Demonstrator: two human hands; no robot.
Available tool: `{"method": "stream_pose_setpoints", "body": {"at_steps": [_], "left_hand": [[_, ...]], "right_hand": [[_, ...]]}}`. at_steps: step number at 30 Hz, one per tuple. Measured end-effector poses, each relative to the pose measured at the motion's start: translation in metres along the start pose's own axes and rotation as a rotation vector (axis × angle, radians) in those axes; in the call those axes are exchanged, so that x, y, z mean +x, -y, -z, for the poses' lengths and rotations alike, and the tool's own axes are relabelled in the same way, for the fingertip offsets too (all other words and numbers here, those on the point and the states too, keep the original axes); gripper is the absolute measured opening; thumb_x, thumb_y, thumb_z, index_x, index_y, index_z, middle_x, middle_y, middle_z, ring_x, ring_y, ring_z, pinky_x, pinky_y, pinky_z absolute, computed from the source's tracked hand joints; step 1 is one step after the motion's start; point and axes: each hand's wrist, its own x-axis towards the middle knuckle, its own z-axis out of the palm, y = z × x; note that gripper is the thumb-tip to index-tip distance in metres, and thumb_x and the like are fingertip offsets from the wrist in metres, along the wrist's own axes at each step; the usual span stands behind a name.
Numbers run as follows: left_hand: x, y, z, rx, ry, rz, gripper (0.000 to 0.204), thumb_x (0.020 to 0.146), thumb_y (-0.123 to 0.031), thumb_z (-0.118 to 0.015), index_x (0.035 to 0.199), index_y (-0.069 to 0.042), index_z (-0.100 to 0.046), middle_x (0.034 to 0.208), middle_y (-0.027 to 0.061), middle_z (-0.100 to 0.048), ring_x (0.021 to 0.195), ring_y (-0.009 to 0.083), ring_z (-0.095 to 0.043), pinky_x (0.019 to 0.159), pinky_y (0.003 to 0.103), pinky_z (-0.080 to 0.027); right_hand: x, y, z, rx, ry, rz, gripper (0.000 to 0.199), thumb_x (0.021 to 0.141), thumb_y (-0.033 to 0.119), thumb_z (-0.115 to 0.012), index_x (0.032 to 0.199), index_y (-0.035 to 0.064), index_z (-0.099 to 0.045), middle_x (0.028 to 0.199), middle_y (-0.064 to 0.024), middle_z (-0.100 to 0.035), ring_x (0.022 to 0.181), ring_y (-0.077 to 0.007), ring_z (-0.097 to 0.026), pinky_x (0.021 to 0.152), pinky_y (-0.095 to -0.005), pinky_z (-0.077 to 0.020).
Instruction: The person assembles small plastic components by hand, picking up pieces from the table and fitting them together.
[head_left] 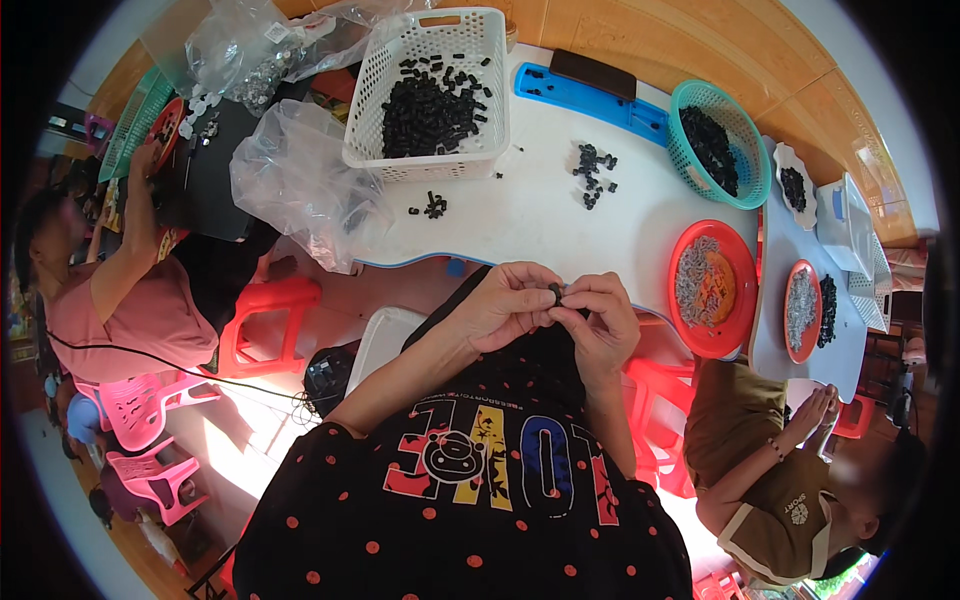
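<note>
Both my hands meet just below the near edge of the white table. My left hand and my right hand pinch one small black plastic part between their fingertips. A few more such black parts lie loose on the table beyond my hands. A white basket full of the same black parts stands at the table's far left. On the right sits a red plate holding small silvery metal pieces.
A teal basket of black parts and a blue tray stand at the back right. Crumpled clear plastic bags hang over the left edge. One person sits at the left, another at the lower right. Red and pink stools stand below.
</note>
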Motion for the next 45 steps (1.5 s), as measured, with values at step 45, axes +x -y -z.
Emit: {"method": "stream_pose_setpoints", "body": {"at_steps": [45], "left_hand": [[0.003, 0.011, -0.002, -0.129, 0.103, 0.021, 0.039, 0.084, 0.004, -0.066, 0.118, -0.002, -0.048, 0.098, 0.0087, -0.067, 0.081, 0.0168, -0.068, 0.070, 0.025, -0.058]], "right_hand": [[-0.018, -0.015, 0.007, 0.417, 0.014, -0.212, 0.025, 0.072, -0.006, -0.076, 0.096, 0.0004, -0.070, 0.103, -0.0172, -0.069, 0.083, -0.0127, -0.061, 0.064, -0.0191, -0.0467]]}}
